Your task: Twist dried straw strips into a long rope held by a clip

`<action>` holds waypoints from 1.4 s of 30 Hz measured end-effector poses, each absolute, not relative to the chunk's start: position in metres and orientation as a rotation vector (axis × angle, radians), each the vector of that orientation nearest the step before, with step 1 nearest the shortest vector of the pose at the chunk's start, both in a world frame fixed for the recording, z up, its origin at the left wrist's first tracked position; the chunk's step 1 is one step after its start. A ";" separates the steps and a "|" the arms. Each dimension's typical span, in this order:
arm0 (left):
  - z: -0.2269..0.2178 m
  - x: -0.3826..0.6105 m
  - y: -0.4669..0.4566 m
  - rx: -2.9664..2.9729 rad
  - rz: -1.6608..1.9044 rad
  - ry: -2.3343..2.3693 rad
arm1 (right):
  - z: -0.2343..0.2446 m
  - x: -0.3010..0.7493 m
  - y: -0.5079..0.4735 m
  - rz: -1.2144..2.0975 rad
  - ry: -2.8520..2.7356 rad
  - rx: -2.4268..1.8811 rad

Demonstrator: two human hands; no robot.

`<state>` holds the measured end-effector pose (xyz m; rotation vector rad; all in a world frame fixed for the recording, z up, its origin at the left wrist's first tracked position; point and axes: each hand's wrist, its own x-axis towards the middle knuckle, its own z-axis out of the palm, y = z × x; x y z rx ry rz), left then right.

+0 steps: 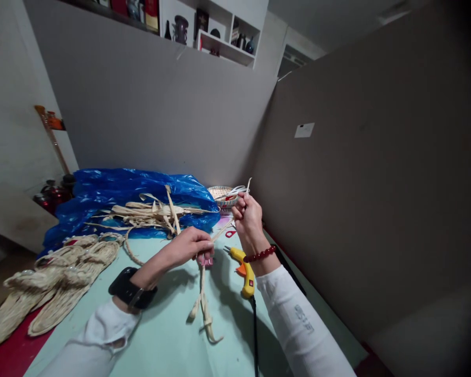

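Observation:
Stretched between my two hands is a pale dried-husk strip (224, 229). My left hand (188, 245) pinches its lower end just above a pink clip (206, 262) at the table. Higher and to the right, my right hand (248, 214) is closed around the strip, and the tip pokes up past its fingers. Below the clip, husk ends (204, 309) trail toward me over the pale green tabletop. A yellow glue gun (243, 269) with an orange trigger lies beneath my right wrist. My left fingertips partly cover the clip.
A blue plastic bag (98, 188) bears loose husk strips (153, 213) behind my left hand. Woven straw sandals (66, 277) lie at the left edge. A small basket (220, 193) and red-handled scissors (231, 234) sit farther back. Grey panels (160, 104) rise behind and right.

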<state>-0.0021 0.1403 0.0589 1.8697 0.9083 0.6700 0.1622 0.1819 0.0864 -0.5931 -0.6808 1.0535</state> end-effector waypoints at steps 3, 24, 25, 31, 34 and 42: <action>0.058 0.002 0.142 1.932 0.883 1.064 | 0.083 0.159 0.177 1.019 -0.674 -0.626; 0.052 -0.009 0.169 1.545 1.057 1.022 | 0.039 0.132 0.163 1.025 -1.329 -0.798; 0.051 -0.010 0.171 1.619 1.106 1.066 | 0.037 0.132 0.164 1.015 -1.329 -0.808; 0.048 -0.015 0.179 1.791 1.112 1.155 | 0.033 0.133 0.165 0.936 -1.349 -0.877; 0.047 -0.015 0.181 1.753 1.063 1.106 | 0.034 0.134 0.163 0.954 -1.348 -0.882; 0.050 -0.016 0.179 1.693 1.057 1.115 | 0.032 0.134 0.162 0.994 -1.407 -0.835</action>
